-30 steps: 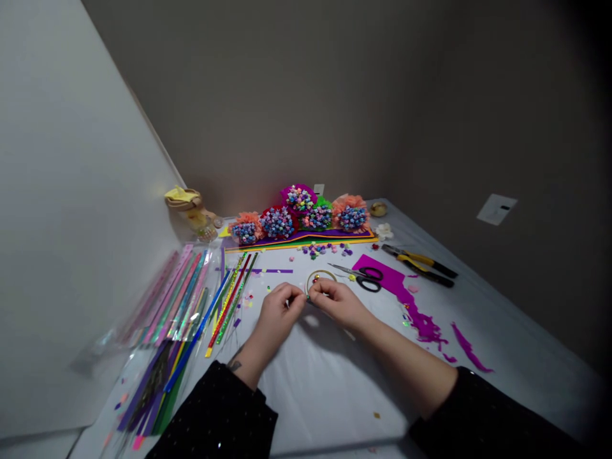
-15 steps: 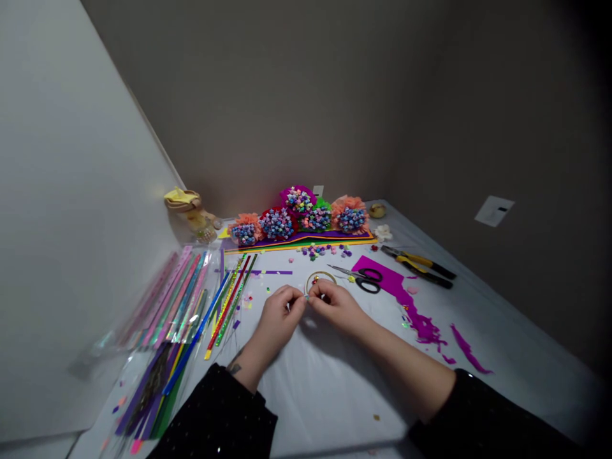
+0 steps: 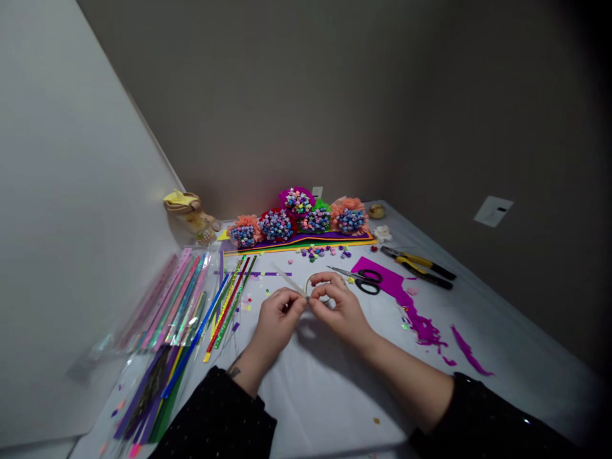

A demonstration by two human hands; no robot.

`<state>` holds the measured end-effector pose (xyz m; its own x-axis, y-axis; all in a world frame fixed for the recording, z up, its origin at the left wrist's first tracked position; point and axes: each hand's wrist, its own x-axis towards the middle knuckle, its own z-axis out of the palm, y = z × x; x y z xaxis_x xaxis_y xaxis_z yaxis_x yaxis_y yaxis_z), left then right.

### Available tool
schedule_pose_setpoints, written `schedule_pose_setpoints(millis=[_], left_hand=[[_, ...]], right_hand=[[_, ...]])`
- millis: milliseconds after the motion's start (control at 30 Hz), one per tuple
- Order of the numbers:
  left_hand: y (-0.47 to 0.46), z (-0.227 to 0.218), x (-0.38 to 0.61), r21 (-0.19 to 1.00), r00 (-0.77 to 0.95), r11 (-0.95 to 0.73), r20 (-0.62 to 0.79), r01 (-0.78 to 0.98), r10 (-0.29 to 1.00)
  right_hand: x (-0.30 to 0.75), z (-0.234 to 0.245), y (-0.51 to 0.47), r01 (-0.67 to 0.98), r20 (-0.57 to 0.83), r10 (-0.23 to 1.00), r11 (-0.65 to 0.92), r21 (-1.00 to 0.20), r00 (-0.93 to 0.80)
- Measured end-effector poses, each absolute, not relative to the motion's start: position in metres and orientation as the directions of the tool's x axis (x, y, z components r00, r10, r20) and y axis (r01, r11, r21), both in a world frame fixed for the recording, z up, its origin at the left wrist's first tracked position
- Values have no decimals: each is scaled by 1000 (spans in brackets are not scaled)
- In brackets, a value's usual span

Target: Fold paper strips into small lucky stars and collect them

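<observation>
My left hand and my right hand meet over the middle of the white-covered table. Their thumbs and fingertips pinch a narrow pale strip, whose free end sticks up and to the left. The tiny part between the fingertips is too small to make out. Behind my right fingers, a thin gold-coloured ring lies mostly hidden. Black-handled scissors rest just right of that hand. Past them is a magenta sheet with torn scraps. Small folded paper stars lie scattered beyond my fingers.
Bouquets of small stars line the back on coloured sheets. Yellow-and-black pliers lie to the right. Bagged paper strips and glittery sticks cover the left side. A boot-shaped ornament stands at the back left by a white panel.
The pale strip now shows, sticking out up-left from the fingertips. My right-hand fingers have lifted and spread a little, covering more of the ring. The left hand has hardly moved.
</observation>
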<state>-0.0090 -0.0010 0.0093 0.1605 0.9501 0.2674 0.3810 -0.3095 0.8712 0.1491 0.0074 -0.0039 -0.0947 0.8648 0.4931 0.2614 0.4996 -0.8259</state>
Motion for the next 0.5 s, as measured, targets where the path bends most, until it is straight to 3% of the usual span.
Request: schedule_pose_setpoints(millis=[133, 367, 500], left_hand=[[0, 8, -8, 927, 131, -202, 169, 315, 977], [1, 7, -8, 950, 119, -158, 129, 270, 984], [3, 4, -11, 984, 165, -99, 74, 148, 983]], right_hand=[[148, -3, 8, 177, 439, 893, 450, -875, -100], [150, -3, 11, 104, 361, 917, 381, -919, -170], [151, -2, 12, 35, 307, 927, 322, -946, -217]])
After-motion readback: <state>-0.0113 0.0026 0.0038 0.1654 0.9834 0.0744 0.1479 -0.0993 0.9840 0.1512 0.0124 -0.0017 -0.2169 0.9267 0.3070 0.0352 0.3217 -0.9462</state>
